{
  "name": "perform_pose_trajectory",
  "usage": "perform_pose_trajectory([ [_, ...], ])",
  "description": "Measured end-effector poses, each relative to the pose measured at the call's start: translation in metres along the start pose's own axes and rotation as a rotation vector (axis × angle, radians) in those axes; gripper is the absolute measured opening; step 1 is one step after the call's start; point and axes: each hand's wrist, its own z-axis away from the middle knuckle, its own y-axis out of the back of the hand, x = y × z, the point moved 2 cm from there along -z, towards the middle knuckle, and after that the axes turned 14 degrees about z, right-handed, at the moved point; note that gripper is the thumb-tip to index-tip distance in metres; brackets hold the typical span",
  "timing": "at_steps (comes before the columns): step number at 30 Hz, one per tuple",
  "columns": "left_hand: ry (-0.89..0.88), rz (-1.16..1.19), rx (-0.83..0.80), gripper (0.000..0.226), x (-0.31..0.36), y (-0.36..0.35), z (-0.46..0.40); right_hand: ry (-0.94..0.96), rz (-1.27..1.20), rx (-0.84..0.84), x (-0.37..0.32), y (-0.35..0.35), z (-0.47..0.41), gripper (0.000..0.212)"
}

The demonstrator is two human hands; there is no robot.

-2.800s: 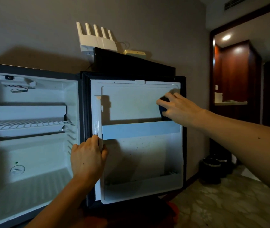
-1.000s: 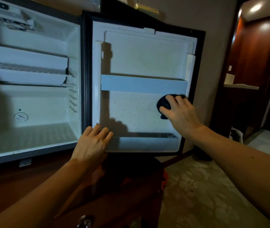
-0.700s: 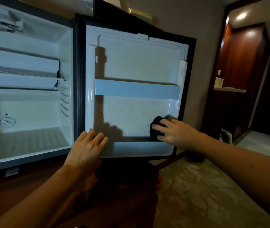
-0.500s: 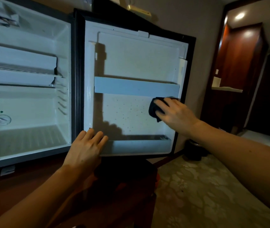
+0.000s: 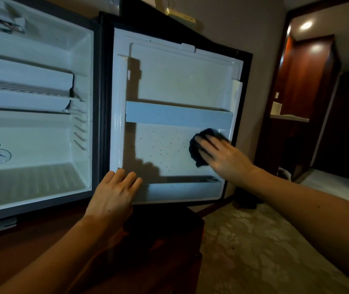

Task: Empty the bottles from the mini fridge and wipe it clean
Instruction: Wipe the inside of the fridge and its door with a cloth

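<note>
right hand (image 5: 225, 158) presses dark crumpled cloth (image 5: 199, 149) w/ flat fingers on speckled white fridge door liner (image 5: 165, 149); left hand (image 5: 114, 194) flat, released, on door's lower edge.

1. Fridge (image 5: 42, 124) stands open on a dark wooden cabinet (image 5: 31, 240).
2. Wire shelf (image 5: 20, 88) inside carries nothing visible.
3. Door racks (image 5: 178, 114) likewise.
4. Patterned floor (image 5: 254, 251) at right.

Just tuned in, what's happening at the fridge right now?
A person is wiping the inside of the open mini fridge door. The right hand presses a dark cloth against the speckled lower panel, just under the door shelf bar. The left hand rests flat on the door's lower left edge, steadying it. No bottles show in the fridge cabinet.
</note>
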Motion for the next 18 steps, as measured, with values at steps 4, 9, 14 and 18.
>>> perform_pose_trajectory([
  [4, -0.003, 0.008, -0.004, 0.065, -0.001, 0.001, 0.000, 0.385, -0.074, -0.057, -0.011, -0.003, 0.021, 0.028],
  [9, 0.000, 0.016, 0.003, 0.069, -0.001, -0.001, -0.001, -0.068, -0.029, -0.083, 0.015, 0.003, -0.008, 0.028],
  [14, 0.012, 0.006, 0.011, 0.068, -0.002, -0.002, 0.000, 0.282, -0.093, -0.016, -0.011, -0.007, 0.010, 0.025],
  [18, 0.010, 0.007, -0.003, 0.067, -0.001, -0.003, -0.001, 0.272, -0.114, -0.095, 0.003, 0.006, 0.006, 0.029],
])
